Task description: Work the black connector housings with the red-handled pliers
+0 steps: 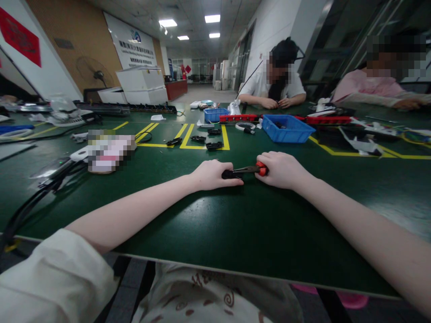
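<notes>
1. Several black cables [43, 197] run along far L to the bench [202, 233] edge, nr the L sleeve [57, 278]. Poss. snag: an elbow swing could catch them & drag whatever they're attached to.
2. Pink flat item [111, 154], just R of the cables, blurred, can't ID. A cable tug could shift it.
3. Loose black parts [198, 139] lie scattered at the yellow tape [226, 139], beyond the L hand. Small & unsecured, so a stray knuckle could scatter them or mix them up.
4. L hand [212, 175]: fingers curled, thumb out along the near side, pinching a small black part [235, 176] mid-bench, in front of the person. Can't tell if the part touches the bench. Main risk = slip; cause: v. little surface to hold, w/ force coming from the R.
5. Pliers [247, 169] bridge the two hands, tips at the black part; exact bite hidden. Tips could skid & nip L thumb or fingertip, b/c they sit right beside the skin. Off-line bite could also scratch or crack the part.
6. R hand [279, 170]: wrapped round the pliers' red handles. Too hard a squeeze or twist = sudden jerk, prob. wrenching the part loose.
7. Blue bin [288, 129], beyond the R hand, dark bits inside. Abrupt fwd follow-through could bump it.
</notes>
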Demonstrator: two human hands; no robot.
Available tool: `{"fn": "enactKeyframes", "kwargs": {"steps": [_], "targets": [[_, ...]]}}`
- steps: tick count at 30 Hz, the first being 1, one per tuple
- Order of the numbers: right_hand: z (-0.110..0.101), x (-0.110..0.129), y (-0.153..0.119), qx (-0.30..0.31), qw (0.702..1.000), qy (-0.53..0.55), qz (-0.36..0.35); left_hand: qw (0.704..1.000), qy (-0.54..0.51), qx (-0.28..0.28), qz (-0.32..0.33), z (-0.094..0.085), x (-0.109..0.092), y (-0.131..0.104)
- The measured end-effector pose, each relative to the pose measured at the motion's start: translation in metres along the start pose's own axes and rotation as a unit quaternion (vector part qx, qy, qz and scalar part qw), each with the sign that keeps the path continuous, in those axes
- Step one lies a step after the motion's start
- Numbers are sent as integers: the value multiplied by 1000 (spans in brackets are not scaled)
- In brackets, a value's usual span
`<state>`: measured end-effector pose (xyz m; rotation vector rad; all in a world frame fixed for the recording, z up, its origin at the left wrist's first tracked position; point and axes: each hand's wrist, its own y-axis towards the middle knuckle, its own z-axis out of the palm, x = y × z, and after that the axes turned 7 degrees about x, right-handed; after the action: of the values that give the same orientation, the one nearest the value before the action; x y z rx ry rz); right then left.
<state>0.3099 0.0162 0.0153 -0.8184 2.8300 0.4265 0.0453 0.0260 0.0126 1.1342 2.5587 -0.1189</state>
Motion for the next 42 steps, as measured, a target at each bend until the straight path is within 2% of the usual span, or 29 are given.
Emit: {"fn": "enactKeyframes", "kwargs": {"steps": [7,15,22,25,31,42], "targets": [[0,-8,-5,-113,993,34,-6,1000,-8,-2,17,0,0,-1],[-4,-6,-5,-147,986,-40,-62,1000,15,-4,15,0,0,0],[-5,-5,-6,-147,986,-67,-30,1000,11,-10,24,1,0,-1],[-3,-7,-6,-138,987,-61,-51,999,21,-8,29,0,0,-1],[-2,-8,-5,-161,982,-59,-80,999,27,-4,34,0,0,-1],[-7,-4,-4,-141,986,-52,-78,999,28,-11,38,0,0,-1]]}}
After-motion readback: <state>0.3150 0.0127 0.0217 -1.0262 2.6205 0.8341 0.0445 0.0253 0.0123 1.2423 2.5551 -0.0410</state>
